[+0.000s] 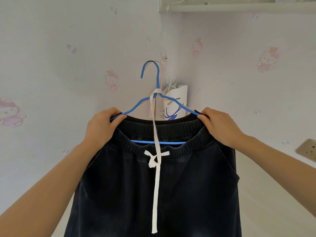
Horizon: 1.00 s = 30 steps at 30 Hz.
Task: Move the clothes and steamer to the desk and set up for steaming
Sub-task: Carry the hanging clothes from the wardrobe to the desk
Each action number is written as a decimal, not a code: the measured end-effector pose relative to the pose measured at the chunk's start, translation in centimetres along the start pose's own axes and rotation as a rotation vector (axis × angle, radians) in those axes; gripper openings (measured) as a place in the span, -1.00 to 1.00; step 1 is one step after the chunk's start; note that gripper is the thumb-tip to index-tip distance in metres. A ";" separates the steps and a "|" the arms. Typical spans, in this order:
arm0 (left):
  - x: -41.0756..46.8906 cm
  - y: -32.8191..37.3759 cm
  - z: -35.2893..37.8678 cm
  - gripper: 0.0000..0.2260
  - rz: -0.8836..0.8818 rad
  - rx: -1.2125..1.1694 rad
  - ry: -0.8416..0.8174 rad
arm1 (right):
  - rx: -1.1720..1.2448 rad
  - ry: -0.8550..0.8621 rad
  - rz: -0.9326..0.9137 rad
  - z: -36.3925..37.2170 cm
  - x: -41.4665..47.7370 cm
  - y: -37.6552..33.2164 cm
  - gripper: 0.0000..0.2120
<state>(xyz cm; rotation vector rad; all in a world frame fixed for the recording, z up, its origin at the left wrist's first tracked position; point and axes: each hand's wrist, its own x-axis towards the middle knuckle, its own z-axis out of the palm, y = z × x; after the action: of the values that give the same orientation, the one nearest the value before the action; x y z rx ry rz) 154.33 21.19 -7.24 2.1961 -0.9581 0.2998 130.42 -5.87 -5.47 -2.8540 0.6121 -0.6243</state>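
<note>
Dark drawstring trousers [188, 194] hang in front of me on a blue wire hanger [171, 142], whose hook sits over a small peg in the corner of the papered wall, in front of a white paper coffee bag [176, 106]. My left hand [100, 127] has its fingers curled over the left shoulder of the hanger and the end of the waistband there. My right hand [220, 127] pinches the right shoulder and waistband end the same way, so both hands are closed on hanger and cloth together. The elastic waistband is stretched across the hanger. One long end of the white drawstring [156, 185] loops over the hanger's neck and falls down the front. The cloth looks like washed denim: soft and limp, fairly heavy for its size, not fragile, and likely to slide along thin wire if the hanger tips. I judge the best hold to be where I have it, at the two shoulders with the waistband trapped under my fingers, lifting straight up to clear the hook off the peg and keeping the hanger level. The loose drawstring could snag on the way. Neither the desk nor the steamer is in view, so carrying and setting up are yet to come. A wall socket [307, 149] sits off to the right.
</note>
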 end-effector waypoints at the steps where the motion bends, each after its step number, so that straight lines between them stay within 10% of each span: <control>1: 1.1 -0.2 0.6 -0.87 -0.010 -0.006 -0.004 | -0.004 0.003 0.002 0.4 1.3 0.6 -0.68; 30: 4.4 -15.8 29.3 -0.86 -0.361 0.050 -0.486 | 0.092 -0.411 0.284 31.9 8.4 13.8 -0.80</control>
<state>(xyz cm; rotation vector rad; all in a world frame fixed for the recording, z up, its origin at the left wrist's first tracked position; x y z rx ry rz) 166.72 6.04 -34.48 2.4869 -0.7761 -0.3999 146.17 -19.84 -34.41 -2.6216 0.8608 -0.0179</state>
